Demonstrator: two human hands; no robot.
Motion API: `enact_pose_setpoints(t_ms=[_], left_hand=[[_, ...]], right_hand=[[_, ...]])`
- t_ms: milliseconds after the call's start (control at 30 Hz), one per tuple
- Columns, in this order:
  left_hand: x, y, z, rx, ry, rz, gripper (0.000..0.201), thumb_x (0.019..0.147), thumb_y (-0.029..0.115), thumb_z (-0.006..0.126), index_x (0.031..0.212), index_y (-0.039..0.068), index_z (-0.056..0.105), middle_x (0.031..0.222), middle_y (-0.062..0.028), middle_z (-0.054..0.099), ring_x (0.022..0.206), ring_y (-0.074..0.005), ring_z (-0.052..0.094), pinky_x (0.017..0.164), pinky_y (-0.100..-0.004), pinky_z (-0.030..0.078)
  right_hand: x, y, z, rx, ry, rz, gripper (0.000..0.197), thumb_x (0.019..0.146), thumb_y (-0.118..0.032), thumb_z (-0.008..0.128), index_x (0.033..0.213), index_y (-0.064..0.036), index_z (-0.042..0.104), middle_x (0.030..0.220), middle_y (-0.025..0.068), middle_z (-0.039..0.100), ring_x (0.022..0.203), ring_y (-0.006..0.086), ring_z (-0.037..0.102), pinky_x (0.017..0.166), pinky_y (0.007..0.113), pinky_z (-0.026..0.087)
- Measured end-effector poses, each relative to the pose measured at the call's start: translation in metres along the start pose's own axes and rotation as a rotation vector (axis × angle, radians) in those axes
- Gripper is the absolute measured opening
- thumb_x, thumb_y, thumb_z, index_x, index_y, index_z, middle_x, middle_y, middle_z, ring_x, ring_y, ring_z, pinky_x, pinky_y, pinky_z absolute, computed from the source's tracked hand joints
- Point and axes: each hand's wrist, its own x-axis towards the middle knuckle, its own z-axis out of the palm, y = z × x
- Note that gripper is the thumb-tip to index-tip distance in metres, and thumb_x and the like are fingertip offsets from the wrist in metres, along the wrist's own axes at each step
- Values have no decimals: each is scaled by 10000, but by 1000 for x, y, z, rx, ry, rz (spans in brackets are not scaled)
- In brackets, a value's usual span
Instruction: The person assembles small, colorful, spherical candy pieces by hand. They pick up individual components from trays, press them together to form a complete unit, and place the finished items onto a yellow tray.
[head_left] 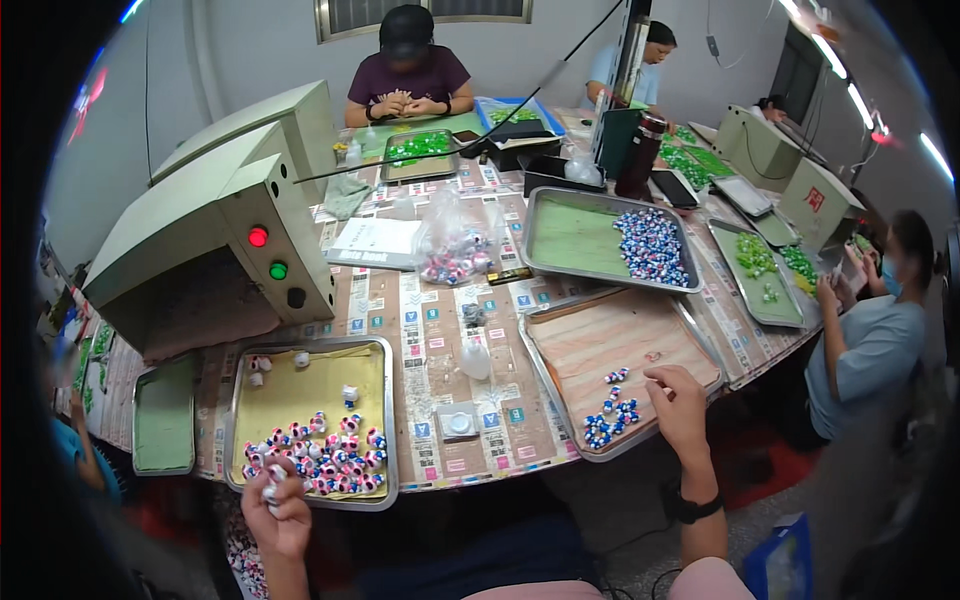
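My left hand (278, 512) is closed around a small white figurine part (272, 484), just over the near edge of a metal tray (390, 400) with a yellow lining. Many figurine heads in white, pink and blue (320, 455) lie in that tray, and a white and blue figurine (350, 394) stands apart from them. My right hand (680, 408) is over a second metal tray (600, 335) lined in pale orange, its fingertips drawn together. Whatever they pinch is too small to make out. Beside them lies a loose cluster of small blue and white figurine bodies (610, 420).
Behind sits a green-lined tray (570, 230) with blue and white parts (655, 245). A box-shaped machine (215, 240) with red and green lights stands left. Between the trays are a bag of parts (455, 245), a white bottle (474, 358) and a small dish (457, 422). Co-workers sit around the table.
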Motion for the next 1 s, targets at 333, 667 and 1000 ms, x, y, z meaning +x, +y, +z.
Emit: enact_pose_setpoints(t_ms=[333,667,1000], left_hand=[[4,-127,0,116,56,-408,296,859,28,555,1152,54,590,1135,-182,563,826,-198,519,548,-251,427],[8,-159,3,271,112,-423,304,947,108,559,1241,44,514,1148,-133,564,914,-199,574,638,-264,485],[3,-158,-17,353,24,-378,351,960,135,574,1304,100,514,1064,-21,605,930,-106,605,706,-244,528]], right_hand=[[25,24,37,-234,-184,-142,153,786,-39,634,925,-16,693,881,161,647,894,327,605,874,388,462],[11,-6,36,160,-124,31,180,759,25,693,937,7,672,868,101,606,732,167,634,661,263,500],[-39,-93,68,756,-688,309,234,802,59,706,1025,20,648,899,25,643,819,84,627,723,204,501]])
